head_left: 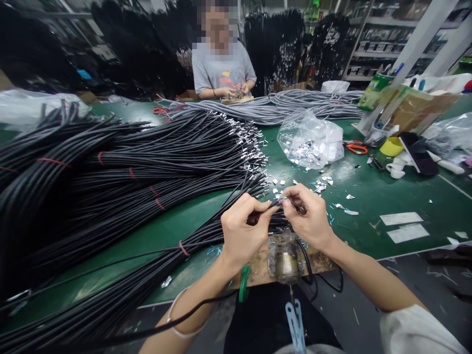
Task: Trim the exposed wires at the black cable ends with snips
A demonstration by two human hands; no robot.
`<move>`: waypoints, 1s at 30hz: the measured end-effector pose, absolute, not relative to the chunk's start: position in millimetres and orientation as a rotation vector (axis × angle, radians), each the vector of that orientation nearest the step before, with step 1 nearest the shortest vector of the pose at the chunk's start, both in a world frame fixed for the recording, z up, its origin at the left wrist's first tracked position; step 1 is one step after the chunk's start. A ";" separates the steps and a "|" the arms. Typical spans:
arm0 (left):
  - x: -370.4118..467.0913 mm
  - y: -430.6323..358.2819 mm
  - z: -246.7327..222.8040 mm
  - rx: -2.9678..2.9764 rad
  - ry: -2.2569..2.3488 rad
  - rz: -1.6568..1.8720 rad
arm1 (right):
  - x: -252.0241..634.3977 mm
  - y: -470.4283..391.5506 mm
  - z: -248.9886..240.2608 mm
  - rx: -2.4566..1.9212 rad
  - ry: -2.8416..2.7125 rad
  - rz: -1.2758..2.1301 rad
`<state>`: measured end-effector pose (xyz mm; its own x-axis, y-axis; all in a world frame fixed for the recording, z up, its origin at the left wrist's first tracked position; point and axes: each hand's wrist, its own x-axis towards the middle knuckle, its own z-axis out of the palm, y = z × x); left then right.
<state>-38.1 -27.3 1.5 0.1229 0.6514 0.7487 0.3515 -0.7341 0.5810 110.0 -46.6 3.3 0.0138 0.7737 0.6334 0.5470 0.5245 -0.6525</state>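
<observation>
My left hand (245, 223) is closed, with thumb and forefinger pinching a black cable (273, 203) close to its stripped end. Thin coloured wires (283, 198) stick out of that end, and the fingertips of my right hand (308, 216) pinch at them. Something dark and narrow (299, 208) shows among the right fingers; its kind cannot be made out. Under both hands lies a bundle of black cables (206, 231), tied with a reddish band (183, 248). Just below the hands a metal device (285, 260) sits on a wooden board (258, 270).
Large banded bundles of black cables (121, 172) cover the left of the green table (365, 196). A clear plastic bag (311, 140), foil scraps (320, 184) and orange-handled scissors (356, 146) lie to the right. Grey cables (280, 108) stretch across the back, where a co-worker (223, 69) sits.
</observation>
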 end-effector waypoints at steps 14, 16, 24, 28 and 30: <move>-47.9 -20.6 4.4 2.185 0.874 1.409 | 117.5 -36.8 17.8 -1.030 -1.003 1.593; -50.6 -18.7 6.0 2.230 0.830 1.315 | 119.0 -35.1 18.9 -0.990 -0.948 1.730; -54.3 -17.6 9.7 2.133 0.825 1.230 | 120.3 -38.1 12.3 -1.022 -1.189 1.305; -54.4 -18.6 10.0 2.103 0.867 1.238 | 119.1 -43.5 17.5 -1.069 -1.311 0.994; -53.7 -19.2 9.8 2.099 0.875 1.238 | 118.0 -46.1 19.3 -1.096 -1.324 0.926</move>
